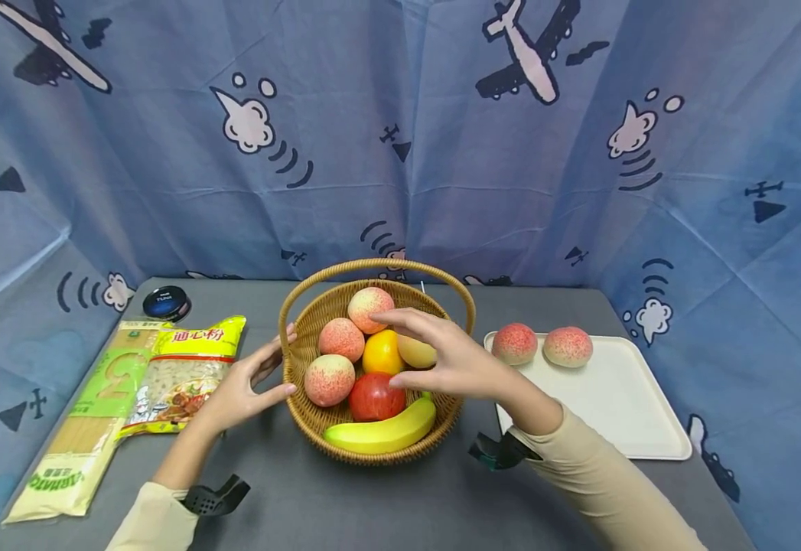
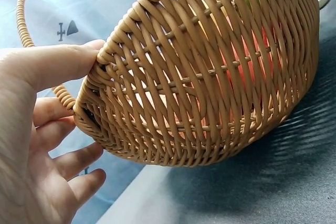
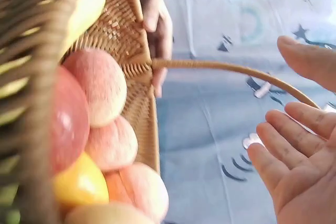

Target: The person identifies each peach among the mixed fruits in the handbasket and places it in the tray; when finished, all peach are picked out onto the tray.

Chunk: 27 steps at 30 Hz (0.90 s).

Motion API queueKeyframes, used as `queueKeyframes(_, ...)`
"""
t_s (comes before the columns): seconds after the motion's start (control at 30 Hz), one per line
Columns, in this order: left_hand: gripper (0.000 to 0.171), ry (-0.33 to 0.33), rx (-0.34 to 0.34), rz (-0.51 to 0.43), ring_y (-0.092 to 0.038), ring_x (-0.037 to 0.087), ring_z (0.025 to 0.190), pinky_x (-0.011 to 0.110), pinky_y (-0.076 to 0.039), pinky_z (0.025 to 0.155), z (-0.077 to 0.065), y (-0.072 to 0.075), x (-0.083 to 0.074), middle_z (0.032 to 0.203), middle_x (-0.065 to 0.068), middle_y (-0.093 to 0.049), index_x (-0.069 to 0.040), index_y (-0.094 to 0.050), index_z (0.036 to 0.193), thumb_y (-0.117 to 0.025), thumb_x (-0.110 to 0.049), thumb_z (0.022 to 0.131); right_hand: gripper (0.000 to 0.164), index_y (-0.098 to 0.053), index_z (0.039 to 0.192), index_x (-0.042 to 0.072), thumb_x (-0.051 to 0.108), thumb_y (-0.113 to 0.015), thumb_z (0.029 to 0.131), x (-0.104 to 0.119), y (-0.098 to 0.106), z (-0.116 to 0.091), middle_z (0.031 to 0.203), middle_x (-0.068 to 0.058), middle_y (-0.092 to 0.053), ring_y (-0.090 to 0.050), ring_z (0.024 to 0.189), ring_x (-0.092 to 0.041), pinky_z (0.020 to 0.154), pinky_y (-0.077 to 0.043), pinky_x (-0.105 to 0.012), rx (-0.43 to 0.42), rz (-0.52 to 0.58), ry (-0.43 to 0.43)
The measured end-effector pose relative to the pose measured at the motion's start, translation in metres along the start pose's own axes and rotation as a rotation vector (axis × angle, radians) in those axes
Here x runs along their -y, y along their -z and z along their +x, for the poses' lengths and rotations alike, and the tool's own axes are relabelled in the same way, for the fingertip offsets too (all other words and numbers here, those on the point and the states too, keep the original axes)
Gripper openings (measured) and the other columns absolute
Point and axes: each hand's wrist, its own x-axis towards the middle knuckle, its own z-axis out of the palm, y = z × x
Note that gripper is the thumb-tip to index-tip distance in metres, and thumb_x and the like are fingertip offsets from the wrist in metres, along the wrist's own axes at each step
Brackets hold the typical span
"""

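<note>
A wicker basket stands mid-table, holding several red-speckled peaches, an orange, a red apple, a pale yellow oval fruit and a banana. My left hand holds the basket's left side near the handle base; in the left wrist view its thumb presses the rim, the fingers beyond it. Over the basket's right part hovers my right hand, fingers extended and thumb apart. In the right wrist view this hand holds nothing.
At right lies a cream tray with two peaches by its far edge. Left are a noodle pack, a yellow pasta bag and a round dark container. The basket's tall handle arches up behind the fruit.
</note>
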Motion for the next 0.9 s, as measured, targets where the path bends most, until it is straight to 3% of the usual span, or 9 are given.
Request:
queueKeyframes(0.17,0.074,0.012,-0.001,0.007,-0.034,0.006,0.136,0.011,-0.033,0.106,0.0,-0.001,0.0,0.153,0.013,-0.032,-0.006,-0.029,0.149,-0.068,-0.005,0.086,0.069,-0.047,0.137,0.009,0.023,-0.078,0.078,-0.007,-0.014,0.031,0.137,-0.005,-0.053,-0.052,0.124,-0.019,0.106,-0.044,-0.037,0.124,-0.008,-0.02)
queueKeyframes(0.37,0.072,0.003,-0.003,-0.005,-0.031,0.02,0.139,0.012,-0.033,0.107,0.001,-0.001,0.0,0.152,0.014,-0.033,-0.005,-0.03,0.148,-0.067,-0.002,0.086,0.063,-0.047,0.138,0.009,0.02,-0.074,0.083,-0.022,-0.03,0.061,0.14,-0.005,-0.05,-0.044,0.13,-0.022,0.11,-0.038,-0.04,0.301,0.118,-0.129)
queueKeyframes(0.5,0.072,-0.002,-0.003,-0.006,-0.032,0.024,0.139,0.012,-0.033,0.107,0.001,0.0,-0.001,0.152,0.016,-0.032,-0.004,-0.029,0.148,-0.066,-0.002,0.086,0.062,-0.047,0.138,0.008,0.019,-0.073,0.083,-0.035,-0.042,0.075,0.14,-0.006,-0.05,-0.044,0.131,-0.023,0.11,-0.038,-0.038,0.407,0.107,-0.161)
queueKeyframes(0.63,0.072,0.011,-0.005,0.004,-0.034,0.026,0.137,0.011,-0.032,0.106,0.0,-0.001,-0.002,0.152,0.017,-0.032,-0.002,-0.03,0.148,-0.067,-0.003,0.086,0.063,-0.046,0.139,0.004,0.017,-0.071,0.082,-0.046,-0.054,0.084,0.14,-0.01,-0.049,-0.045,0.13,-0.026,0.111,-0.037,-0.036,0.507,0.061,-0.135)
queueKeyframes(0.73,0.071,0.026,-0.009,0.015,-0.037,0.029,0.135,0.01,-0.033,0.106,-0.001,-0.001,-0.002,0.151,0.017,-0.034,-0.002,-0.032,0.147,-0.067,-0.005,0.086,0.066,-0.045,0.14,0.007,0.019,-0.072,0.081,-0.051,-0.062,0.083,0.141,-0.006,-0.049,-0.045,0.13,-0.021,0.111,-0.037,-0.032,0.549,0.034,-0.153)
queueKeyframes(0.9,0.07,0.02,-0.011,0.029,-0.039,0.021,0.135,0.013,-0.034,0.107,-0.001,-0.002,-0.003,0.152,0.014,-0.034,-0.005,-0.034,0.147,-0.068,-0.005,0.086,0.067,-0.046,0.141,0.014,0.022,-0.075,0.081,-0.053,-0.072,0.079,0.141,0.001,-0.049,-0.044,0.128,-0.012,0.11,-0.036,-0.026,0.582,-0.048,-0.18)
